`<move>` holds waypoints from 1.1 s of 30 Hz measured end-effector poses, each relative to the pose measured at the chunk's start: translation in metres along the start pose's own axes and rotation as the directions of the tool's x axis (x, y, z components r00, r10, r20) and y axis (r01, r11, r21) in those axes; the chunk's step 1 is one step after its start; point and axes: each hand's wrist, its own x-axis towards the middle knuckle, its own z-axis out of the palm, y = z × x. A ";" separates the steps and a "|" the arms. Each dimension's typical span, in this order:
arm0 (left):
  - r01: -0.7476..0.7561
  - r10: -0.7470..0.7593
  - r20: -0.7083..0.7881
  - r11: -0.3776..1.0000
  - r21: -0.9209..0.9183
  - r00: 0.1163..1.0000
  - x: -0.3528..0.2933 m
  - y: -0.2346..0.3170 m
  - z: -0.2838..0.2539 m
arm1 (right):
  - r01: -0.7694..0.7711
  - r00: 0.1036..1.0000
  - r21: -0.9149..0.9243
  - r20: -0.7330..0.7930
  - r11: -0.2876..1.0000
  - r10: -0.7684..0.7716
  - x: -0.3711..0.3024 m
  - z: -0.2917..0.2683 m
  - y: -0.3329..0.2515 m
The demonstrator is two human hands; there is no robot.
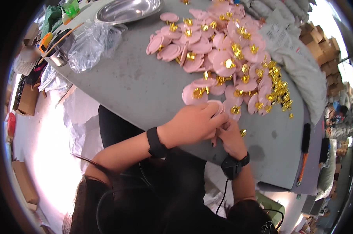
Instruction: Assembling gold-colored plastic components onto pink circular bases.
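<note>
My left hand [192, 123] and my right hand [231, 139] meet over the near edge of the grey table. A thin round pink disc [216, 104] shows at the fingers of my left hand, which are closed on it. My right hand's fingers are pinched against the left ones; whatever lies between them is hidden. Just beyond is a large heap of pink discs [202, 46], many with shiny gold pieces on them. Loose gold pieces [280, 87] form a pile on the heap's right side. One gold piece [243, 133] lies beside my right hand.
Far left on the table [122, 78] are a shiny oval metal tray [127, 11], a crumpled clear plastic bag [92, 46] and a metal pot [59, 52]. A grey-white sack [297, 70] borders the heap's right. A black-bristled brush [305, 138] lies along the right edge.
</note>
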 end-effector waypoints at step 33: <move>-0.190 -0.821 0.101 -0.247 -0.950 0.562 -0.024 -0.063 0.010 | -0.003 0.998 -0.206 -0.060 0.979 -0.010 0.072 0.011 -0.048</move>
